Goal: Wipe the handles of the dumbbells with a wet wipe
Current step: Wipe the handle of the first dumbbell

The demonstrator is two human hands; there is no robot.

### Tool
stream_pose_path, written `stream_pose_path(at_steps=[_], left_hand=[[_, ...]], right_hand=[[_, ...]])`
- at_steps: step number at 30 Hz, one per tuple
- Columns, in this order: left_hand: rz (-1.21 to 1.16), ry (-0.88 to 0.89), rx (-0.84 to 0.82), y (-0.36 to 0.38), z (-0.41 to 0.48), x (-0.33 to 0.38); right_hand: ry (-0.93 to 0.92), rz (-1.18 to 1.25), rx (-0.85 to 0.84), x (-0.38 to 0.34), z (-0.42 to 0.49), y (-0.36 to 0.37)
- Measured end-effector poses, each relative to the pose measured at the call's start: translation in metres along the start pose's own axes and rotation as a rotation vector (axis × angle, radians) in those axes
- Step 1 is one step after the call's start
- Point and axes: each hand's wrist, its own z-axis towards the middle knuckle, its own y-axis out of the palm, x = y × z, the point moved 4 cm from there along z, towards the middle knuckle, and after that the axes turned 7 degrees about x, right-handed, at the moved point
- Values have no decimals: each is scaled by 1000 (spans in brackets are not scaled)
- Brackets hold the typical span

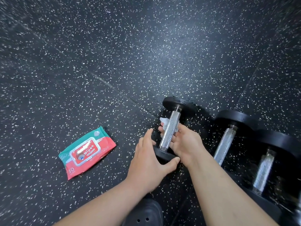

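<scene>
Three black dumbbells with knurled steel handles lie side by side on the floor at the right. My right hand (185, 144) curls under the handle of the leftmost dumbbell (171, 129) and holds a white wet wipe (164, 122) against it; the wipe sticks out past my fingertips on the left. My left hand (149, 160) grips the near black head (162, 154) of that dumbbell, thumb on its front rim. The middle dumbbell (225, 142) and the right dumbbell (264, 170) lie untouched.
A red and green pack of wipes (86, 152) lies flat on the speckled black rubber floor (114, 62), left of my hands. A black shoe (146, 214) shows at the bottom edge between my forearms.
</scene>
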Motion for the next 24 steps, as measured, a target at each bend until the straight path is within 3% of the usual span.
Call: stream_pose_path(at_steps=[4, 9, 13, 18, 24], left_hand=[[0, 2, 5, -1, 0, 0], [19, 7, -3, -1, -1, 0], [14, 1, -3, -1, 0, 0], [10, -2, -3, -1, 1, -1], [10, -2, -5, 0, 1, -1]], right_hand=[[-102, -9, 84, 2, -1, -3], [-243, 73, 395, 4, -6, -17], [-347, -133, 587, 5, -6, -22], [-216, -246, 281, 2, 1, -6], [-75, -7, 102, -2, -8, 3]])
